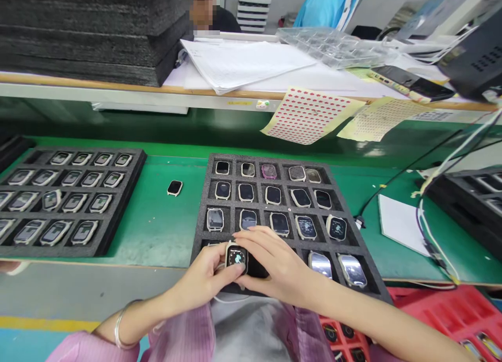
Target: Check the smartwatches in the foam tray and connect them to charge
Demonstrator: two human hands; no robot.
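Four rows of watches (84, 232) are filling the left foam tray (122, 207) on the green surface (157, 223), with a stack of black foam (90, 35) rising on the shelf (219, 96) above. To the right of this tray, a loose watch (174, 188) is lying by itself, dark screen up. Next, the left hand (206, 275) is gripping a lit watch (236, 258), its thumb pressing near the bottom of the face. The lit watch is hanging over the near edge of the centre foam tray (203, 215), which is carrying more watches, one of them edged in pink. The right hand (280, 262) is curving around the lit watch from the other side, its fingers reaching across the top. Above, a sticker sheet (311, 116) is drooping from the shelf. Farther right, a white pad (402, 223) is resting beside hanging cables (421, 213), and a red tray (443, 315) is sitting lower down.
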